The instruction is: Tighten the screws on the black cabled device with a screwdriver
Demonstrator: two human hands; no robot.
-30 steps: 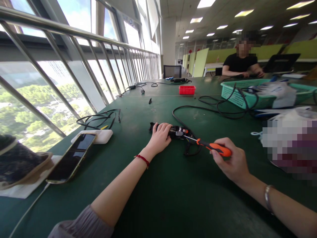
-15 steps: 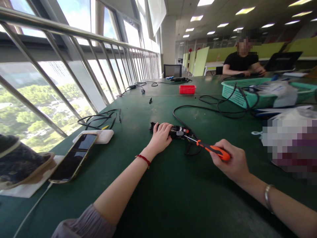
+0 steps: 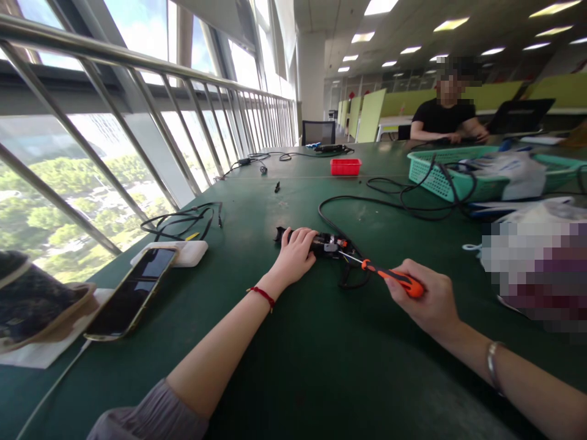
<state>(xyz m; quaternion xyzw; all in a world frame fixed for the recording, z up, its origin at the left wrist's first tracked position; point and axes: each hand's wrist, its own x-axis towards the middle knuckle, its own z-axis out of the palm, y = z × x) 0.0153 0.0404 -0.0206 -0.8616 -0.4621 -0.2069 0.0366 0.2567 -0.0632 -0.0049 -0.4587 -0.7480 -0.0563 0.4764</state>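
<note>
My left hand (image 3: 297, 252) is wrapped over a black corded power tool (image 3: 324, 244) that lies on the green table, its inner parts exposed at the right end. In my right hand (image 3: 424, 292) is a screwdriver (image 3: 398, 280) with an orange and black handle. Its metal shaft points left, and the tip reaches the opened end of the tool, beside a small orange-red part. Whether the tip sits in a screw is too small to tell. A black power cord (image 3: 326, 201) runs from the tool's right end, and a loop of it lies just below.
A red tray (image 3: 345, 167) stands farther back. At right are a green basket (image 3: 428, 174) with bags and cable, and a plastic bag (image 3: 527, 238). A phone (image 3: 132, 296) leans on a white block (image 3: 195, 253) at left, near a coiled cable (image 3: 183, 217). A person (image 3: 444, 119) sits opposite.
The whole view has shifted slightly. My left hand stays on the power tool and the screwdriver keeps its place at the opened end; no clear movement of either hand shows.
</note>
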